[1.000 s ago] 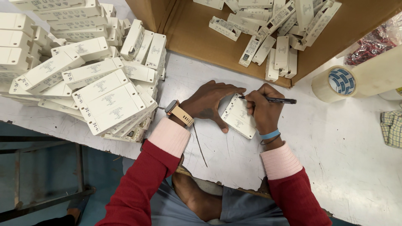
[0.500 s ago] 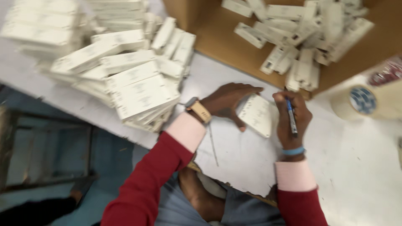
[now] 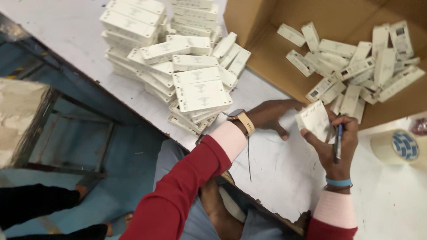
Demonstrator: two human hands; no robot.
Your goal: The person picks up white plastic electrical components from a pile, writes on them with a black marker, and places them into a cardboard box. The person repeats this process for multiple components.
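My right hand (image 3: 334,143) grips a dark pen (image 3: 338,143) upright in its fingers, and its thumb props up a small white rectangular plastic unit (image 3: 314,120), which is tilted off the white table (image 3: 275,173). My left hand (image 3: 272,115), with a tan-strapped watch on the wrist, lies flat on the table beside it. Its fingertips reach the unit's upper left corner. Both arms wear red sleeves with pink cuffs, and a blue band circles my right wrist.
A loose heap of the same white units (image 3: 195,84) lies on the table left of my left hand. An open cardboard box (image 3: 262,53) behind my hands holds several more units (image 3: 356,71). A tape roll (image 3: 396,146) sits at right. Another person's dark-clad legs (image 3: 44,200) are at lower left.
The view has swung right and closer. My right hand turned the pen from lying sideways to pointing down, and the white unit has tilted up off the table toward that hand.
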